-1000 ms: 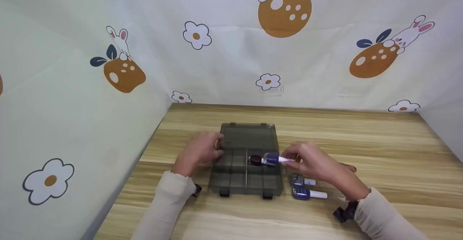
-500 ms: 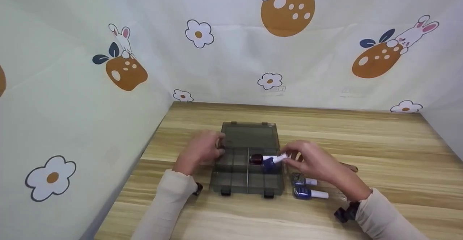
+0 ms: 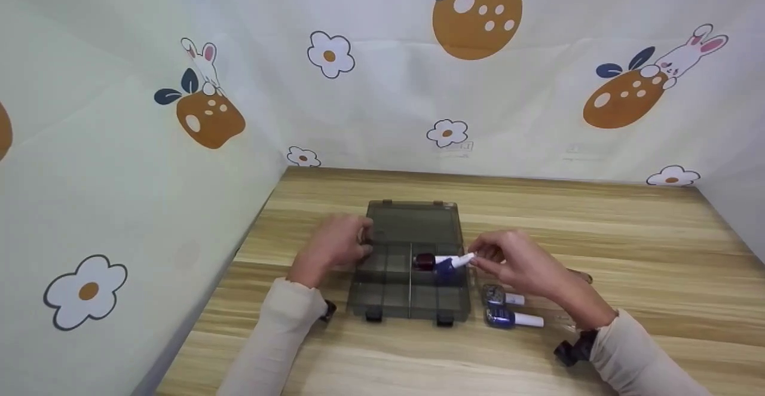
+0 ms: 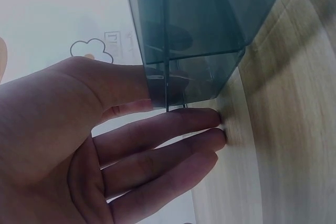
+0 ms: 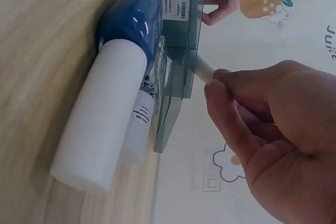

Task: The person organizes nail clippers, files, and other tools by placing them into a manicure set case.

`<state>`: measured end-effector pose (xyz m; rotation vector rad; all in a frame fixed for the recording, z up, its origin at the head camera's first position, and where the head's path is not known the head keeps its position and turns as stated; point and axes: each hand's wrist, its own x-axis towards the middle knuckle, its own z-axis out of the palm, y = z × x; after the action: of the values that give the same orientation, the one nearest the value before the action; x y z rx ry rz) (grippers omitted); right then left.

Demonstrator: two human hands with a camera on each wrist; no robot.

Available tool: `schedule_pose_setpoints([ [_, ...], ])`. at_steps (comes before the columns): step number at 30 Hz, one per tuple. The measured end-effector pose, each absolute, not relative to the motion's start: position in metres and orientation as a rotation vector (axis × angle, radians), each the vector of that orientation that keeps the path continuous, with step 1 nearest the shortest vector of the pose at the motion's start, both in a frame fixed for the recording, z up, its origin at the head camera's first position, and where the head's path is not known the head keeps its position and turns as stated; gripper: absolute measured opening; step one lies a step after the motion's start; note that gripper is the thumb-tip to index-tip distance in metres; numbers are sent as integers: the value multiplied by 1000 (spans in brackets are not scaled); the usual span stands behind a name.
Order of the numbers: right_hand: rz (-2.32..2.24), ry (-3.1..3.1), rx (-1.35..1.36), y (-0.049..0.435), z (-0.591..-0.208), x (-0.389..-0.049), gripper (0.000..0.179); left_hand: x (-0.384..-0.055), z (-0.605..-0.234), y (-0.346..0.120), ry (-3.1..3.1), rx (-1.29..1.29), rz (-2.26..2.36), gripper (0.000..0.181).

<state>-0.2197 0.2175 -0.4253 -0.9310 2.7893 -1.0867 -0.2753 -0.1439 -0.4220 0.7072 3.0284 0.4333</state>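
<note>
My right hand point(image 3: 523, 264) pinches the white cap of a blue nail polish bottle point(image 3: 444, 269), tilted over the right part of a dark see-through divided box point(image 3: 382, 294). The pinched white cap point(image 5: 203, 70) shows between thumb and forefinger in the right wrist view. Just behind it lies a dark red nail polish bottle point(image 3: 424, 261) with a white cap, inside the box. My left hand point(image 3: 334, 241) holds the box's left edge near the hinge. In the left wrist view, thumb and forefinger overlap the clear box wall point(image 4: 194, 19); the other fingers point(image 4: 163, 182) extend beside it.
Right of the box lie a glittery nail polish bottle point(image 3: 493, 295) and another blue nail polish bottle point(image 3: 501, 318), both white-capped. The box lid point(image 3: 412, 221) lies folded back. A brown rod-like end point(image 3: 581, 275) shows behind my right forearm. Patterned cloth point(image 3: 382, 97) encloses the wooden table point(image 3: 334, 354).
The blue bottle in my right hand has tipped down and lowered into the box beside the dark red one, which has come to rest. My left hand keeps its place.
</note>
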Motion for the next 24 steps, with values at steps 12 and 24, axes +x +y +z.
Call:
schedule_pose_setpoints([
  [12,-1184,2674,-863,215,-434,-221,17,-275,-419,-143,3028,703,430,14],
  [24,-992,2814,-1004,207,-439,-218,18,-275,-422,-144,3047,749,468,14],
])
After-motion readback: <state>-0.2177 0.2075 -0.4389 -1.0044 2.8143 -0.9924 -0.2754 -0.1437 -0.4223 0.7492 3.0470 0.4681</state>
